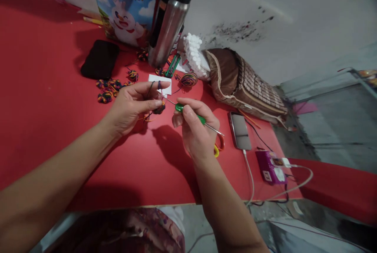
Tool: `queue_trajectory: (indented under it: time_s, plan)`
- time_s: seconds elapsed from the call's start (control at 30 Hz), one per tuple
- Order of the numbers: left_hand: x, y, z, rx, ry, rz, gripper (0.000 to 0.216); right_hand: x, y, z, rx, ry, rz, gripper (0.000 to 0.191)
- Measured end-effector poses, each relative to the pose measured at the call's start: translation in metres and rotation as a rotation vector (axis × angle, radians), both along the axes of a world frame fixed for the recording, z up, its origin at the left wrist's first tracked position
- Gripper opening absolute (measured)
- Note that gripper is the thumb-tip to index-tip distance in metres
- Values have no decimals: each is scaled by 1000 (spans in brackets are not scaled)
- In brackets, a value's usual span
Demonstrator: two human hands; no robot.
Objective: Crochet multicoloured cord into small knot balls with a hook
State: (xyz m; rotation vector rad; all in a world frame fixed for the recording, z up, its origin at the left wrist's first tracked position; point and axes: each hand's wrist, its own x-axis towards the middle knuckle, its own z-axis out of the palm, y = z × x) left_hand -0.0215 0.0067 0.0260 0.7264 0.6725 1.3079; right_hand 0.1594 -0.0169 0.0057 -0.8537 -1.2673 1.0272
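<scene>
Over the red table, my left hand [137,101] pinches a small dark multicoloured crochet piece [159,108] between thumb and fingers. Dark yarn is looped round its raised index finger. My right hand [197,125] grips a crochet hook [179,107] by its green handle, with the thin metal tip reaching to the yarn at the left fingertips. Beyond the hands lies a ball of variegated yarn [189,80], and a strand runs from it towards the left hand. Finished-looking multicoloured crochet pieces [108,90] rest left of my left hand. The exact stitch at the tip is too small to make out.
A steel flask [170,21] and a printed bag [126,13] stand at the back. A black pouch [100,59], a green cutter [172,65], scissors [220,143], a charging phone [240,130], a purple power box [270,168] and a brown quilted bag [244,76] lie around.
</scene>
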Motion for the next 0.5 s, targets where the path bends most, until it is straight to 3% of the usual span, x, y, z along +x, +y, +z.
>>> queue_trajectory:
  time_s: [0.17,0.5]
  plan:
    - [3,-3,4,-71,21,52,20,0,0,-2,2,-14,-16,21]
    - [4,-2,3,-133,-24,41,26,1,1,-6,20,-55,-21,23]
